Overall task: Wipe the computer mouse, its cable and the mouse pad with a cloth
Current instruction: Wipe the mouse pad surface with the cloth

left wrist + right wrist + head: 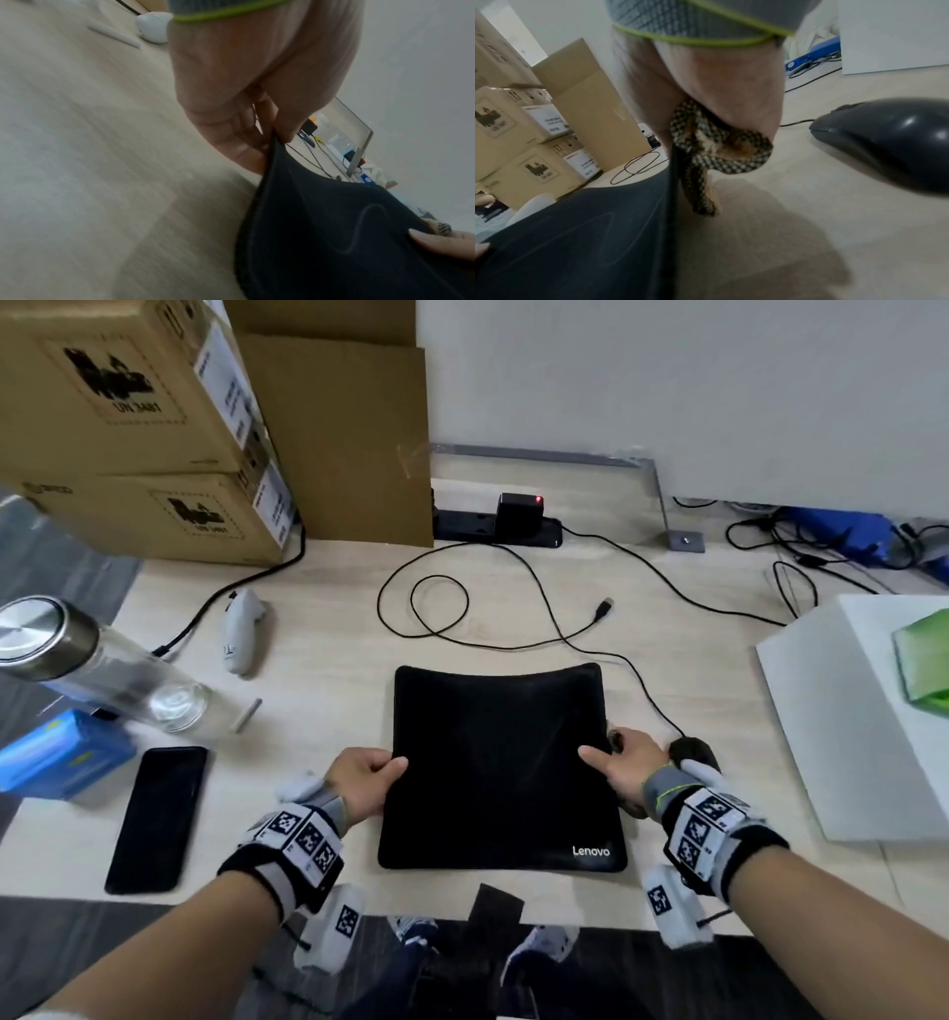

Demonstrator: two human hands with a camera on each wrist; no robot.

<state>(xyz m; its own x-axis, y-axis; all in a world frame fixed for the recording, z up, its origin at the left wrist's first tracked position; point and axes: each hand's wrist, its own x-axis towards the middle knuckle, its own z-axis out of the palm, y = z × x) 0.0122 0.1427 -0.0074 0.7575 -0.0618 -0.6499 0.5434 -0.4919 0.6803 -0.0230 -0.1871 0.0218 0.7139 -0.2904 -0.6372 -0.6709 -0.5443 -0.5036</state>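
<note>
Pinching the mouse pad (498, 762) at its 9 and 3 o'clock edges, my left hand (359, 780) and cloth-clutching right hand (624, 770) should have lowered it evenly, flat, clear of the mouse (693, 752) at 3 o'clock.

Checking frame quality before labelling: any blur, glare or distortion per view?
Head: sharp, wide-angle bowing of the mouse pad, boxes lean.
Left wrist: desk motion-smeared, left hand soft.
Right wrist: soft overall, glare spots on the mouse, cloth readable.
</note>
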